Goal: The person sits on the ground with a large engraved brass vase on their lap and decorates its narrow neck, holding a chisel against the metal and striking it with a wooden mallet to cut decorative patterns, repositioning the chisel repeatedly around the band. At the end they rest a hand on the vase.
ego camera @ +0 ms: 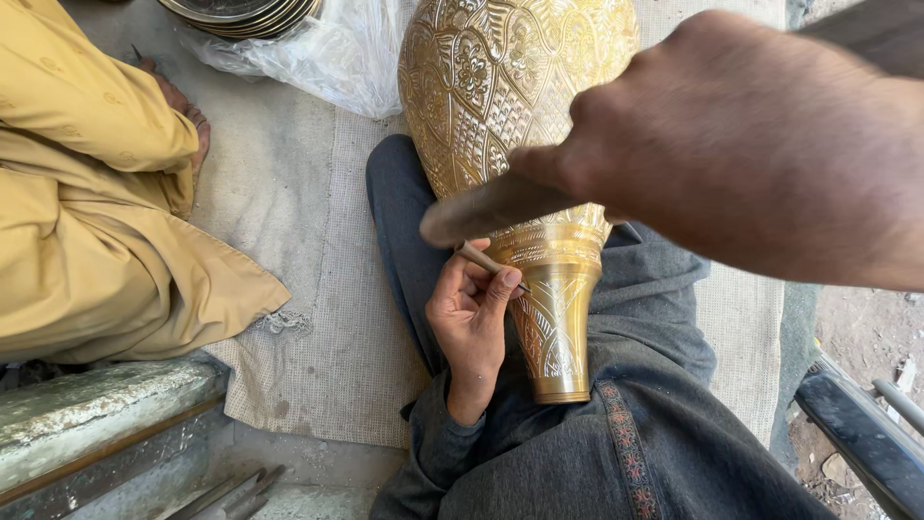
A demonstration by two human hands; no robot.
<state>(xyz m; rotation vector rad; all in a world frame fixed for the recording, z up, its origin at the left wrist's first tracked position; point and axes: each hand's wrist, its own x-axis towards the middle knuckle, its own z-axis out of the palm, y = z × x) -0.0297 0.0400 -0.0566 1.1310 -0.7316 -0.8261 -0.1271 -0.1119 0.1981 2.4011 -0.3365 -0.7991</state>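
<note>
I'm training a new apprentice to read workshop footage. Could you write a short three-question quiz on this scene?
1. True or false: the engraved golden brass vase lies across the person's lap in dark grey trousers.
2. What does the left hand hold against the vase's neck?
A. a thin metal chisel
B. a paintbrush
C. a cloth
3. What blurred tool does the right hand grip above the vase?

Key
1. True.
2. A: the thin metal chisel is pinched in the fingers.
3. A wooden-looking mallet.
</note>
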